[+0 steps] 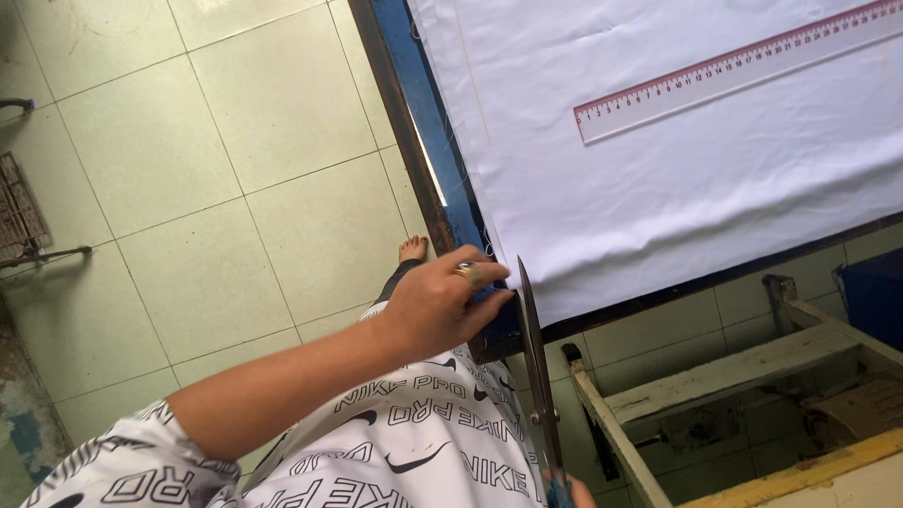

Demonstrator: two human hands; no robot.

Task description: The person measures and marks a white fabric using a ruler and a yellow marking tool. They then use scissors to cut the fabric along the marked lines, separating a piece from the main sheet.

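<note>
At the near corner of the table, our left hand pinches the edge of the wide white cotton cloth, while our right hand, mostly out of frame, grips the long steel scissors with blades nearly closed at the hem. A loosened pinch could let the cut wander. Beyond lies a clear pink-marked plastic ruler; no packages show.

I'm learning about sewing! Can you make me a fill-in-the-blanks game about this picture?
1. The left hand pinches the corner of the ____ cloth.
2. Scissors point at the cloth's ____.
3. A see-through pink ____ lies on the cloth.
4. The left hand wears a ____ on one finger.

Missing words: white; corner; ruler; ring
</note>
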